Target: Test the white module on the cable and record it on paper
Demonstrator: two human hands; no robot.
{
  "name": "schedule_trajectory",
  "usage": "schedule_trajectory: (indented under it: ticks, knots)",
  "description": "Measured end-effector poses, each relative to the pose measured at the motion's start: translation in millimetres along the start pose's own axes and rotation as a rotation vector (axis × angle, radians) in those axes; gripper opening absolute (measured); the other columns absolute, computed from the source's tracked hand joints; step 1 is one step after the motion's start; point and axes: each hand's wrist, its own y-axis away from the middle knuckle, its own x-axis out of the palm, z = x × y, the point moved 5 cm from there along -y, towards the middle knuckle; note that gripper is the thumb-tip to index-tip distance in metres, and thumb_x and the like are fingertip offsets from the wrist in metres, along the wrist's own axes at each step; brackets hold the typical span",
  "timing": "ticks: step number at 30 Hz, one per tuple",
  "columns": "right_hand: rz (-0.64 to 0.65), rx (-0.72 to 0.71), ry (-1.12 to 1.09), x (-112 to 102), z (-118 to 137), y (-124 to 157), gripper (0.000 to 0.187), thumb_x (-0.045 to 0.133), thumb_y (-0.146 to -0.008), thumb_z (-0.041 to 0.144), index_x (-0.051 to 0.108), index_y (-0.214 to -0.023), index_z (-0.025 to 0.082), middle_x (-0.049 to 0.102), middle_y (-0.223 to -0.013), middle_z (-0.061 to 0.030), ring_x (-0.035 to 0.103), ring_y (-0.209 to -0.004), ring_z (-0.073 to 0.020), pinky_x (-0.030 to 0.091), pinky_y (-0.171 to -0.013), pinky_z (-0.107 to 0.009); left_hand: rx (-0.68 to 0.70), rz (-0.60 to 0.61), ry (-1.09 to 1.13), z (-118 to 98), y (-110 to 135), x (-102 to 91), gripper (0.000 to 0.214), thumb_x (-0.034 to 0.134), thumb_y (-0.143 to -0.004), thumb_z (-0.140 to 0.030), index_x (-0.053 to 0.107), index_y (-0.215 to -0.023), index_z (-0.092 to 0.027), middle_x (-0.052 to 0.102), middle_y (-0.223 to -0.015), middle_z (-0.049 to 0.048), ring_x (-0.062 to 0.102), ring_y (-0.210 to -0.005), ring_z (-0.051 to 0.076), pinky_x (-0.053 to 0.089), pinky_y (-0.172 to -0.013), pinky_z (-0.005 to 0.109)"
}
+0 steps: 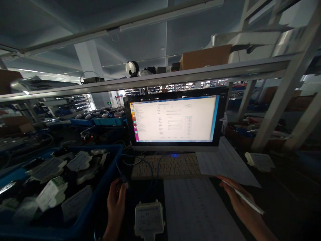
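My left hand (116, 201) is closed at the end of a blue cable (121, 172), its fingertips on the plug, which is dark and blurred. In my right hand (239, 204) lies a slim white pen (250, 203), slanting back over the hand, with the fingertips near the keyboard's right front corner. Between the hands, a white plastic module (148, 219) with a printed label lies on the dark bench. Beside it is a printed sheet (193, 207). The keyboard (165, 165) sits behind, partly crossed by loops of cable.
A lit monitor (173, 120) stands behind the keyboard. At left is a blue bin (100, 187) holding several white modules. Another sheet (225, 162) and another module (260, 161) lie at right. A shelf (155, 80) with a cardboard box (205, 57) runs overhead.
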Motion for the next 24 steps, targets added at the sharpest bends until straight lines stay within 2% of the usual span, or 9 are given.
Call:
schedule_trajectory:
  ticks: [2,4,9,12,16,24]
  knots:
    - [0.027,-0.077,0.011,0.8,4.6,-1.2,0.036,0.046,-0.075,0.053,0.068,-0.081,0.025,0.07,-0.086,-0.0061,0.066,-0.083,-0.0245,0.055,-0.077,-0.037,-0.003,0.0,0.001,0.1,0.2,0.1,0.054,0.067,-0.057,-0.06,0.056,-0.09,-0.018,0.066,-0.072,0.0043,0.064,-0.07,0.022,0.05,-0.059,0.03]
    - [0.036,-0.094,0.006,1.7,3.2,-2.6,0.035,0.045,-0.074,0.052,0.068,-0.075,0.025,0.07,-0.081,-0.006,0.066,-0.079,-0.0249,0.055,-0.073,-0.038,-0.004,-0.002,0.001,0.8,0.2,0.1,0.054,0.067,-0.057,-0.06,0.056,-0.09,-0.018,0.066,-0.072,0.0042,0.064,-0.068,0.021,0.051,-0.06,0.03]
    - [0.06,0.103,-0.048,6.9,-17.4,-2.7,0.036,0.048,-0.067,0.054,0.066,-0.074,0.023,0.067,-0.065,-0.0041,0.063,-0.059,-0.0229,0.051,-0.054,-0.034,0.006,-0.001,0.0,2.9,0.2,-0.7,0.052,0.068,-0.058,-0.058,0.057,-0.09,-0.019,0.066,-0.075,0.0042,0.063,-0.069,0.021,0.05,-0.061,0.03]
    - [0.07,0.205,-0.102,9.3,-23.8,-1.2,0.036,0.053,-0.063,0.055,0.062,-0.076,0.023,0.063,-0.058,-0.0018,0.062,-0.057,-0.0219,0.048,-0.051,-0.031,0.006,0.0,-0.003,2.8,0.3,-1.3,0.053,0.068,-0.058,-0.058,0.057,-0.091,-0.018,0.066,-0.075,0.0043,0.063,-0.069,0.021,0.05,-0.059,0.029]
    - [0.11,0.261,-0.115,10.9,-17.9,-1.5,0.036,0.055,-0.057,0.058,0.06,-0.066,0.023,0.06,-0.051,-0.0009,0.059,-0.05,-0.0207,0.044,-0.047,-0.03,-0.003,0.0,-0.013,1.8,0.5,-0.9,0.054,0.067,-0.058,-0.058,0.057,-0.091,-0.017,0.065,-0.072,0.0043,0.062,-0.064,0.02,0.048,-0.056,0.029]
    - [0.095,0.296,-0.09,8.3,-7.9,-2.1,0.032,0.055,-0.053,0.054,0.058,-0.062,0.023,0.06,-0.051,-0.0014,0.057,-0.049,-0.0201,0.04,-0.048,-0.03,0.001,-0.026,-0.054,0.2,-0.4,-0.1,0.051,0.061,-0.059,-0.055,0.056,-0.091,-0.016,0.064,-0.071,0.0038,0.059,-0.059,0.018,0.044,-0.048,0.026]
